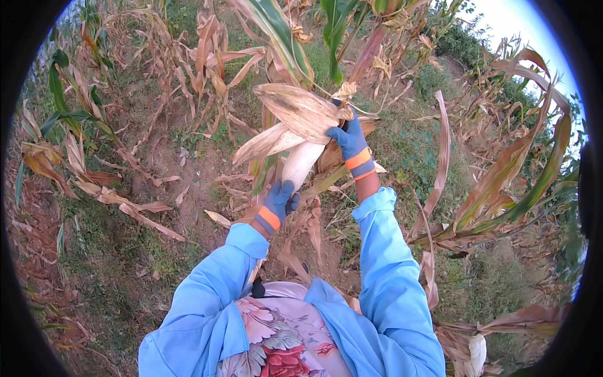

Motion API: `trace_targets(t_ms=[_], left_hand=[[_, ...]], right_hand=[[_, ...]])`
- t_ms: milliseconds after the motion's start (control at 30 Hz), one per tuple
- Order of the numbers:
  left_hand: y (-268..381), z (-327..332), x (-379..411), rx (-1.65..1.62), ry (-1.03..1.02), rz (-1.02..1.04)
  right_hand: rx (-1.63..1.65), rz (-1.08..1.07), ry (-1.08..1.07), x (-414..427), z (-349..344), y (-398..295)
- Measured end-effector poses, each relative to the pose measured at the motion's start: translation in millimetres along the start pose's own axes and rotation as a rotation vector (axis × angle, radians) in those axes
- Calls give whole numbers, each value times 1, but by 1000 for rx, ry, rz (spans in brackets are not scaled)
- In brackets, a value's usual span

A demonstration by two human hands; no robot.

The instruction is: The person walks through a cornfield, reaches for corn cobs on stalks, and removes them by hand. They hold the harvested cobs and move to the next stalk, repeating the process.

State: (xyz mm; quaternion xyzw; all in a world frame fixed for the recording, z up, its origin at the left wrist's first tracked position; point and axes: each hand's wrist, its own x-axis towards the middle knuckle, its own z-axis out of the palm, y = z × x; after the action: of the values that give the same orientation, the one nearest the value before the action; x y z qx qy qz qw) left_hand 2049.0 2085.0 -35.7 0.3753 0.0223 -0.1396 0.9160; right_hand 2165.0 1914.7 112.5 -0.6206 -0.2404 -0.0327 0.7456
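An ear of corn in pale inner husk [302,162] slants across the middle of the head view, its kernels hidden. Dry brown outer husk leaves [297,107] are spread away from it to the upper left. My left hand [279,201], in a blue-grey glove with an orange cuff band, is closed around the ear's lower tip. Higher up, my right hand [349,136] in a matching glove grips the husk near the ear's base, thumb across the leaves. More dry husk [330,158] shows below the right hand. Its far fingers are partly hidden.
A reddish corn stalk [370,52] rises beyond the right hand, beside a green leaf [278,35]. Long, half-dry leaves [513,188] arch at the right. Withered stalks [207,56] stand at the upper left. Another pale ear [476,353] shows at the lower right, above weedy soil.
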Motion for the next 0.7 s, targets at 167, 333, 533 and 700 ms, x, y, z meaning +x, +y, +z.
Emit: trace_targets(t_ms=[167, 333, 533, 700], left_hand=[[-12, 23, -9, 41, -58, -17], [-21, 7, 25, 597, 249, 570], [18, 33, 6, 749, 339, 769], [16, 52, -24, -14, 47, -43]], right_hand=[[6, 59, 34, -5, -9, 0], [0, -81, -7, 3, 5, 7], [-40, -118, 63, 2, 5, 9], [-30, 57, 134, 2, 7, 11]])
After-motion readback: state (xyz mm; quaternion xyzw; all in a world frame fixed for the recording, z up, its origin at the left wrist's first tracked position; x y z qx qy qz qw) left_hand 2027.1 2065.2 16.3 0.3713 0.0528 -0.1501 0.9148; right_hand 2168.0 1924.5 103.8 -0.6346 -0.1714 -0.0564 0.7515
